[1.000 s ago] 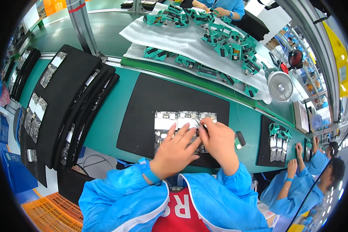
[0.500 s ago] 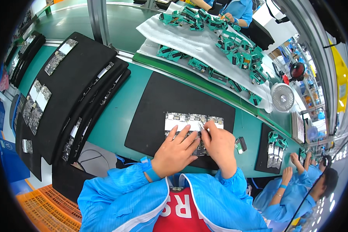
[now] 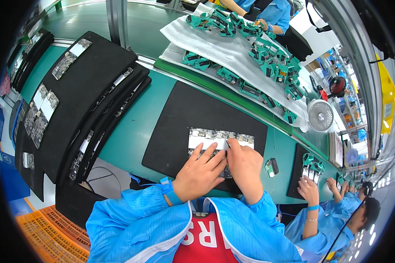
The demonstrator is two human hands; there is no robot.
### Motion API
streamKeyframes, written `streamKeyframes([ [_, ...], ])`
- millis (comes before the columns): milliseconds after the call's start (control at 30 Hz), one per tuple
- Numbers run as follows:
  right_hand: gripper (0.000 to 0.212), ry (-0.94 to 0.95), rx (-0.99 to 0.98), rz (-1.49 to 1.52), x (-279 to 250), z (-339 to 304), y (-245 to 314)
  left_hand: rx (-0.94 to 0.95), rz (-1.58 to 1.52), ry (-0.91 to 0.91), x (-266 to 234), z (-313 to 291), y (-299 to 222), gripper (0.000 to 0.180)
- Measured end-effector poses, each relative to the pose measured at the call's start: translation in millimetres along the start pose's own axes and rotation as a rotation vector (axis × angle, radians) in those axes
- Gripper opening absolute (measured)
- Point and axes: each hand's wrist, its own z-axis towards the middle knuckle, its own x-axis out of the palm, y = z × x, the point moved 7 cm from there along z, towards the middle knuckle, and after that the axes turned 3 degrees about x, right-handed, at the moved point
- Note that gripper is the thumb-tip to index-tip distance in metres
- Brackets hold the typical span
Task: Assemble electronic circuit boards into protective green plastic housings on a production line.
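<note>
A row of circuit boards [image 3: 200, 140] with white strips across them lies on a black foam mat [image 3: 180, 109] in front of me. My left hand [image 3: 197, 175] rests over the boards' lower left part, palm down with its fingers spread. Beside it, my right hand [image 3: 245, 164] is pinched over the middle of the boards. A thin pointed tool [image 3: 228, 143] shows at its fingertips, its tip at a white strip; most of it is hidden by the fingers. The boards' lower part is largely covered by my hands.
Right of the mat lies a small green-and-black part [image 3: 271, 167]. Stacked black foam sheets [image 3: 96, 79] carrying boards stand at left. Green parts [image 3: 272, 65] cover white foam [image 3: 184, 37] at the back, near a white fan [image 3: 320, 115]. A co-worker's hand [image 3: 309, 190] reaches over another mat.
My right hand has shifted slightly left along the boards with the tool, while my left hand stays put. At right, a co-worker's hand has moved up to the boards on the other mat.
</note>
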Motion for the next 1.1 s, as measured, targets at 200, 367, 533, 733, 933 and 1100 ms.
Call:
streamKeyframes([
  [200,0.018,0.033,0.005,0.018,-10,2,-5,-0.022,-0.011,-0.021,-1,-4,1,0.056],
  [367,0.015,0.045,-0.020,0.179,-6,11,16,-0.040,-0.022,-0.155,-25,-16,9,0.055],
  [533,0.013,0.077,-0.101,0.189,8,18,43,-0.125,0.008,-0.124,-33,-36,27,0.055],
  [733,0.017,0.143,-0.047,0.220,12,18,46,-0.109,0.003,-0.124,-28,-38,29,0.057],
  [933,0.028,0.097,-0.180,0.109,14,17,58,-0.114,-0.018,-0.113,-31,-38,29,0.056],
  [1100,0.025,0.076,-0.208,0.062,13,20,53,-0.110,0.016,-0.131,-33,-36,27,0.056],
])
